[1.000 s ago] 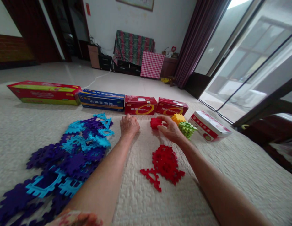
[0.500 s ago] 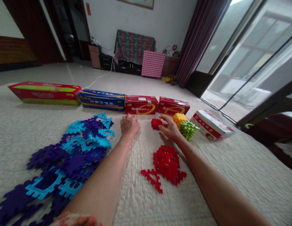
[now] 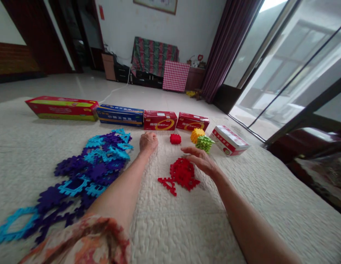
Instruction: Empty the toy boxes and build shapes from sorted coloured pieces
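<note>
My left hand (image 3: 149,141) rests on the quilted cover with its fingers curled closed; whatever it may hold is hidden. My right hand (image 3: 202,160) is open, fingers stretched out above the far right edge of a pile of red toothed plastic building pieces (image 3: 182,172). A red triangular piece (image 3: 168,185) lies at the near left side of that pile. Beyond the hands stands a small red stack of pieces (image 3: 175,139). To its right are a yellow stack (image 3: 197,135) and a green stack (image 3: 204,144), close together.
Purple and light-blue pieces (image 3: 96,171) spread across the left. Along the far side stand a long red-and-green box (image 3: 64,109), a blue box (image 3: 120,116) and two red boxes (image 3: 160,120). A white-and-red box (image 3: 230,141) sits at the right.
My right hand has left the small red stack and come back toward the red pile, its fingers opening out. My left hand stays closed in nearly the same place. The view has shifted slightly.
</note>
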Tool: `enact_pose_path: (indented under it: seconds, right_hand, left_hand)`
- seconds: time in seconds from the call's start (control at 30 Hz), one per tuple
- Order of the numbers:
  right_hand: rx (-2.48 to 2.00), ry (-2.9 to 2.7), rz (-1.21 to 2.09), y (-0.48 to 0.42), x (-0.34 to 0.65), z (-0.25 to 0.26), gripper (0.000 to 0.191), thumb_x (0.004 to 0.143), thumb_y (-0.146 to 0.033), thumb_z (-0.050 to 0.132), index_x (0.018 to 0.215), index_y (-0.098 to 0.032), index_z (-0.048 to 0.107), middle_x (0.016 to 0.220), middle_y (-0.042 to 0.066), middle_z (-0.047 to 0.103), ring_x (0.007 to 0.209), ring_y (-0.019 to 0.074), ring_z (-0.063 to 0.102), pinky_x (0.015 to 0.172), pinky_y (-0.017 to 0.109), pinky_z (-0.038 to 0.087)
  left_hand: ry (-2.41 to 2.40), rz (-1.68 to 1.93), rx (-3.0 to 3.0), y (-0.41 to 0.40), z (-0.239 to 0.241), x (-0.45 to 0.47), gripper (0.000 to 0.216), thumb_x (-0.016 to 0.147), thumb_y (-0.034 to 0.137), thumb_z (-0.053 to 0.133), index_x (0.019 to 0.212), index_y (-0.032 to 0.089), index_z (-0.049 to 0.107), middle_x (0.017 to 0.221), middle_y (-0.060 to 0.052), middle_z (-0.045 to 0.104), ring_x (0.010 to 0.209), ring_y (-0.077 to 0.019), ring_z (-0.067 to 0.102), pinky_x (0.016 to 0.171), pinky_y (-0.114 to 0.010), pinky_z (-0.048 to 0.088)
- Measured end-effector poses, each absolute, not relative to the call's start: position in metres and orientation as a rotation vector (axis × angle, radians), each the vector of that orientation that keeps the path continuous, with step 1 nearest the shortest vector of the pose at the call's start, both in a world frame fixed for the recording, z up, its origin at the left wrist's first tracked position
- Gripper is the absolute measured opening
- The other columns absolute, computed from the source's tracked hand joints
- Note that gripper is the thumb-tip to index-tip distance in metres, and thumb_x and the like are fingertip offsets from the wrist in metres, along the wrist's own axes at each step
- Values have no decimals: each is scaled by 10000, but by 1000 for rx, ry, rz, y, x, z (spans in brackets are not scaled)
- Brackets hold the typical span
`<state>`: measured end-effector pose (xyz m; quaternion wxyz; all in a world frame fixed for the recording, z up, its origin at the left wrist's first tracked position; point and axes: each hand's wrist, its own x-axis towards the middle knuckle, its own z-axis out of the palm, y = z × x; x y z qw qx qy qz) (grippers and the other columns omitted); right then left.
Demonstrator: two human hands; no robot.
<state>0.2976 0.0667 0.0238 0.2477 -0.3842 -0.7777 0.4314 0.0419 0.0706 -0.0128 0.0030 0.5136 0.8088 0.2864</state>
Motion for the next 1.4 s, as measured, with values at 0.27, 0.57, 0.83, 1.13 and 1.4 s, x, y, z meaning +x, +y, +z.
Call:
enact_pose_path:
  seconds: [0.27,0.57,0.83,1.13,1.4]
  right_hand:
    - [-1010,-2177,1155,48,313,16,472,752,-378,654,1191,-204,631,1173,95,671,1009,242,644,892,400,523]
    - [-901,-2388,841,46,307,20,342,765,-348,682,1071,-196,672,1095,91,683,1002,257,634,924,430,485]
    - [-895,-2313,709,50,299,4,266,771,-298,638,1012,-191,674,997,79,709,912,227,651,856,369,494]
    - [-963,-2144,656,58,291,-11,195,808,-312,529,832,-180,670,781,47,694,736,187,640,728,311,507]
    - [-968,-2251,817,52,292,10,292,809,-259,493,1020,-189,682,1034,72,726,939,216,666,835,338,505]
  left_hand:
    - [2434,806,1869,46,-20,58,326,818,173,473,994,205,745,1085,-67,715,1038,-206,631,967,-300,451]
    - [2484,809,1853,54,-18,57,308,837,195,470,955,208,754,1061,-72,717,992,-221,628,903,-313,467]
    - [2493,827,1840,58,-20,56,297,850,207,467,920,211,755,1044,-73,709,986,-224,620,883,-316,468]
    - [2525,835,1820,62,-23,56,292,864,208,468,914,213,756,1022,-68,706,979,-222,610,866,-307,467]
    - [2515,835,1832,60,-21,56,283,857,199,478,906,209,756,1007,-67,708,956,-216,614,883,-309,463]
